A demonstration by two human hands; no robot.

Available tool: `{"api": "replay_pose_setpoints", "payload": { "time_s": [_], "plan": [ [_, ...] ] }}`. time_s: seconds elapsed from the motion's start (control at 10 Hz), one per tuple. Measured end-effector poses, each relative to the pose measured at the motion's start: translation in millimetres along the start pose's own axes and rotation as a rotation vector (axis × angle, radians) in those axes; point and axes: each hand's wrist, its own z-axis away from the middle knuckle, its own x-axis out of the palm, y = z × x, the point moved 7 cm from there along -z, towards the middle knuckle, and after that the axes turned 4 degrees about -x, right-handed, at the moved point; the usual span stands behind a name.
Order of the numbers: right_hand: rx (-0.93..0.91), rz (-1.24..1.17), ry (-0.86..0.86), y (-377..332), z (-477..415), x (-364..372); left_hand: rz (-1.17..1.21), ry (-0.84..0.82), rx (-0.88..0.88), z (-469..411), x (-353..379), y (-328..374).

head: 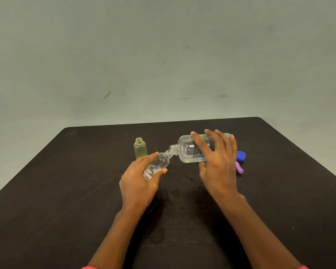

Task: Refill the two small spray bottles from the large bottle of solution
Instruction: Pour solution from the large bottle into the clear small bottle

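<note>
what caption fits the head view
Right hand tips the large bottle to the mouth of the clear small bottle in the left hand.

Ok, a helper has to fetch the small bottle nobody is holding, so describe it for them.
On the dark table, look just beyond the left hand. A small yellowish bottle stands there upright, its neck uncapped. Unlike the clear small bottle tilted in that hand and the large bottle in the right hand, it is tinted and untouched.
</note>
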Motion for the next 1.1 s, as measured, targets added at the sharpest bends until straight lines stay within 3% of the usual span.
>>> {"api": "replay_pose_setpoints", "payload": {
  "time_s": [1.1],
  "plan": [
    [-0.005,-0.004,0.009,-0.8,0.8,-0.5,0.028,0.005,-0.014,0.9,0.4,-2.5]
  ]
}}
